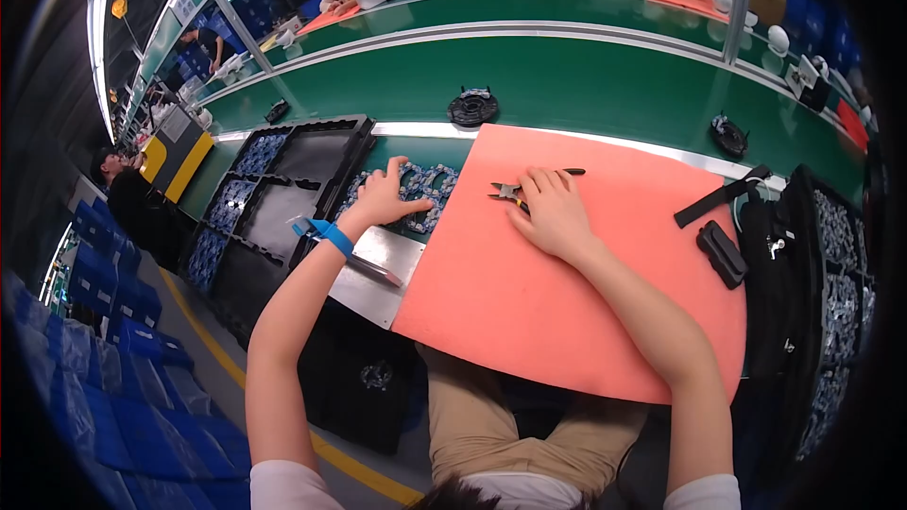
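My left hand is open, fingers spread, over a cluster of small blue circuit boards at the left edge of the orange foam mat. A blue strap circles that wrist. On the mat, my right hand is closed over a pair of cutting pliers. Their jaws stick out to the left of the fingers, and a dark handle end shows beyond the fingertips. The palm hides the rest of the pliers.
Left of the boards stands a black divided tray with boards in some compartments. A metal plate lies beside the mat. Black round parts sit on the green conveyor. A black block and another board tray are at right.
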The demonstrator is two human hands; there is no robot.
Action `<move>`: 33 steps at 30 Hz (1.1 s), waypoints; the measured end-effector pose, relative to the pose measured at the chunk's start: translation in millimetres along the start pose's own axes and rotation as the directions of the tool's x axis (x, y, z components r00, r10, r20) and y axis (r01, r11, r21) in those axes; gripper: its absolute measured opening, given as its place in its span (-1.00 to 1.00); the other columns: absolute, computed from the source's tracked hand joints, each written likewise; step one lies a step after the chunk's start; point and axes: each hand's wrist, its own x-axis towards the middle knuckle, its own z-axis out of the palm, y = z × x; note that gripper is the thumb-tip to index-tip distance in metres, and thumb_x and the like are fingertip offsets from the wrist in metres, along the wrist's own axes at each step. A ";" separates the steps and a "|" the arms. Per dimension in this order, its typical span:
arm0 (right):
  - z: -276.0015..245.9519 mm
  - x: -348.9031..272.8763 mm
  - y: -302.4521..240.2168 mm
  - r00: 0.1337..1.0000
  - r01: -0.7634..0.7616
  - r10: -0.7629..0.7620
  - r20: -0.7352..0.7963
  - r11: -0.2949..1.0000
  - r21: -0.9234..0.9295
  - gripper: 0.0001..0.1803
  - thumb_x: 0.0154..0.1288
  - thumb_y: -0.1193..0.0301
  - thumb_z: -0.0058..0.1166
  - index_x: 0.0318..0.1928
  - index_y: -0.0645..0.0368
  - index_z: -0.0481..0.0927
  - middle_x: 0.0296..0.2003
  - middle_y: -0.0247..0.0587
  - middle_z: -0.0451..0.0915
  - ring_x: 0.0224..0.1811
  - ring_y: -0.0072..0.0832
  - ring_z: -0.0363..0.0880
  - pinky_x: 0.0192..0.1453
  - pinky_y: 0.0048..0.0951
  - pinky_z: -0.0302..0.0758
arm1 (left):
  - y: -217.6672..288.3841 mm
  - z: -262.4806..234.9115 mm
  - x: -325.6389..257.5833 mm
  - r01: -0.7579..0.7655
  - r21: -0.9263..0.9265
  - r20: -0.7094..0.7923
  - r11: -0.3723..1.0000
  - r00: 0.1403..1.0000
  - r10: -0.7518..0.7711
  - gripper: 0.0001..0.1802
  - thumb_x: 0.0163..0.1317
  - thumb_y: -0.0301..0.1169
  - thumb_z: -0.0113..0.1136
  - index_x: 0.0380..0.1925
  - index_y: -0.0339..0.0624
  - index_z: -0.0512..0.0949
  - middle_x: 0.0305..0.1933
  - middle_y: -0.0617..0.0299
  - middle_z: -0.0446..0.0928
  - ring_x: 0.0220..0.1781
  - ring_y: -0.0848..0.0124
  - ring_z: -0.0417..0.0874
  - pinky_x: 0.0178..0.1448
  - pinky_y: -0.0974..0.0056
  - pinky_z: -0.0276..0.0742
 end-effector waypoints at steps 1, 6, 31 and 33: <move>-1.8 0.2 -1.1 1.000 -0.007 0.007 -0.001 1.000 -0.005 -0.57 0.16 0.19 0.05 -0.09 0.28 0.47 -0.02 -0.05 0.46 0.16 -0.23 0.36 0.34 -0.09 0.14 | -5.9 3.9 5.1 -0.027 -0.080 -0.059 0.996 0.998 0.022 0.05 -0.23 0.27 0.42 0.18 -0.08 0.23 0.05 -0.23 0.38 0.22 -0.08 0.31 0.25 -0.01 0.25; -6.1 2.9 4.8 0.985 -0.102 0.097 0.140 0.994 0.028 -0.66 0.11 0.24 0.04 -0.27 0.31 0.50 -0.22 0.05 0.49 -0.09 -0.08 0.46 0.10 -0.03 0.33 | -11.7 13.8 28.2 -0.272 -0.086 -0.279 0.958 0.930 0.239 -0.08 -0.40 -0.01 0.59 -0.05 -0.24 0.36 -0.03 -0.06 0.49 0.04 0.03 0.49 0.13 0.10 0.41; 10.2 -0.2 -0.9 0.996 -0.087 0.087 -0.002 0.993 0.075 -0.59 0.10 0.18 0.07 -0.17 0.27 0.53 -0.10 -0.05 0.47 0.11 -0.24 0.35 0.32 -0.12 0.12 | -6.1 3.2 33.0 -0.143 -0.310 -0.251 0.940 0.966 0.064 -0.36 -0.30 -0.29 0.46 -0.24 -0.42 0.38 -0.28 -0.11 0.55 -0.22 0.19 0.61 -0.12 0.18 0.51; 9.5 -2.3 -0.5 0.998 -0.057 0.057 -0.004 0.996 0.068 -0.60 0.11 0.18 0.07 -0.18 0.26 0.53 -0.11 -0.06 0.47 0.11 -0.24 0.35 0.32 -0.11 0.11 | -8.8 -0.3 30.8 -0.168 -0.298 -0.278 0.940 0.957 0.083 -0.40 -0.28 -0.34 0.40 -0.23 -0.40 0.35 -0.29 -0.12 0.55 -0.22 0.15 0.61 -0.10 0.17 0.51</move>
